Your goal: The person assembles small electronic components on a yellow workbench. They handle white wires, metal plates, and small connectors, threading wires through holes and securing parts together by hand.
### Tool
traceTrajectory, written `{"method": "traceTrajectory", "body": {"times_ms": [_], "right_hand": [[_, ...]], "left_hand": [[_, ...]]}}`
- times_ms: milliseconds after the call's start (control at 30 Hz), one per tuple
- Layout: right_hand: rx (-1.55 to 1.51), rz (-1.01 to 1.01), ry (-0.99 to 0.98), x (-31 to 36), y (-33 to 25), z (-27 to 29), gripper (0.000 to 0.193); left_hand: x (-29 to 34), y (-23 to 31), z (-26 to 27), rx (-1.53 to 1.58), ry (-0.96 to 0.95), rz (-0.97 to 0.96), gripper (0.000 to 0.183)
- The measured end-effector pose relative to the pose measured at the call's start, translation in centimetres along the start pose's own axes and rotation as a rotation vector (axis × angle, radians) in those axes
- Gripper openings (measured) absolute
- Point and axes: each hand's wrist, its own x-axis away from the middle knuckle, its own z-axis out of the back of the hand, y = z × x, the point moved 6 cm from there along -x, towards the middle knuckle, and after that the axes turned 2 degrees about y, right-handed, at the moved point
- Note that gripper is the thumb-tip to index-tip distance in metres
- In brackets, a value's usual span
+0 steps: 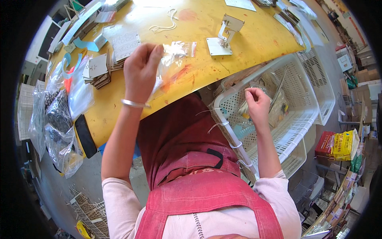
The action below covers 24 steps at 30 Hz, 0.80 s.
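Observation:
My left hand (140,73) is raised over the yellow table, its fingers curled and the thumb pressed against them; what they hold, if anything, is hidden. Beside it lie small clear plastic bags (175,51), and crumpled clear film shows just right of the wrist. My right hand (258,105) hovers above a white plastic basket (292,133), thumb and fingertips pinched together. Anything between those fingertips is too small to make out. Inside the basket, clear bags with small coloured pieces (276,113) lie under and beside that hand.
Left of my left hand sit stacked flat pieces (97,67) and a patterned sheet (126,44). On the yellow table (199,75) stand a small white bracket-like stand (219,46) and a white cord (165,26). A black phone-like object (85,135) rests at the edge; plastic bags (61,135) hang nearby.

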Motion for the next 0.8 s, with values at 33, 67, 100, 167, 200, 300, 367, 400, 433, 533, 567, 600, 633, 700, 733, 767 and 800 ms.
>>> {"method": "traceTrajectory", "body": {"times_ms": [33,67,100,167,200,300,367,400,433,533,567,600,633,700,733,767,800], "right_hand": [[0.114,0.032,0.027,-1.0,1.3,0.2,0.011],[0.234,0.127,0.02,-1.4,1.4,-0.2,0.013],[0.353,0.224,0.011,-1.6,1.4,-0.6,0.015],[0.529,0.378,-0.003,-1.6,0.3,-2.0,0.018],[0.585,0.443,-0.007,-1.5,-0.3,-2.8,0.019],[0.72,0.539,-0.057,-1.7,-0.5,-4.1,0.011],[0.75,0.607,-0.09,-2.0,-1.0,-4.2,0.009],[0.787,0.657,-0.127,-2.2,-1.2,-4.4,0.008],[0.822,0.708,-0.161,-2.5,-1.5,-4.5,0.008],[0.879,0.822,-0.224,-3.4,-1.9,-4.9,0.007],[0.891,0.855,-0.234,-3.7,-2.1,-5.0,0.007],[0.842,0.811,-0.233,-4.2,-1.8,-4.7,0.007],[0.796,0.769,-0.23,-4.8,-1.6,-4.5,0.007],[0.66,0.654,-0.234,-5.3,-1.4,-3.3,0.006],[0.57,0.585,-0.242,-5.5,-1.8,-2.7,0.006],[0.481,0.515,-0.25,-5.7,-2.2,-2.0,0.006],[0.388,0.398,-0.301,-6.1,-2.4,-1.5,0.008]], "left_hand": [[-1.8,-0.6,-0.1,-0.109,-0.031,-0.039,0.014],[-2.6,-0.9,-0.6,-0.218,-0.065,-0.075,0.017],[-2.7,-0.8,-0.7,-0.26,-0.02,-0.092,0.022],[-2.2,-0.2,-1.0,-0.345,0.061,-0.119,0.033],[-1.5,0.2,-1.6,-0.318,0.061,-0.206,0.033],[1.1,2.6,-3.9,-0.214,-0.062,-0.257,0.039],[2.7,3.6,-4.7,-0.185,-0.105,-0.234,0.043],[3.2,3.7,-5.2,-0.155,-0.118,-0.213,0.043],[3.7,3.8,-5.6,-0.125,-0.131,-0.195,0.042],[4.8,3.6,-6.8,-0.069,-0.163,-0.144,0.039],[5.1,3.4,-7.3,-0.043,-0.176,-0.134,0.038],[5.5,3.2,-7.6,-0.001,-0.187,-0.1,0.036],[5.8,3.2,-7.9,0.02,-0.2,-0.091,0.036],[6.4,3.0,-8.3,0.06,-0.23,-0.073,0.035],[6.8,2.7,-8.6,0.087,-0.226,-0.056,0.032],[7.0,2.3,-9.2,0.078,-0.25,-0.052,0.031],[7.0,1.9,-9.9,0.07,-0.275,-0.048,0.031]]}}
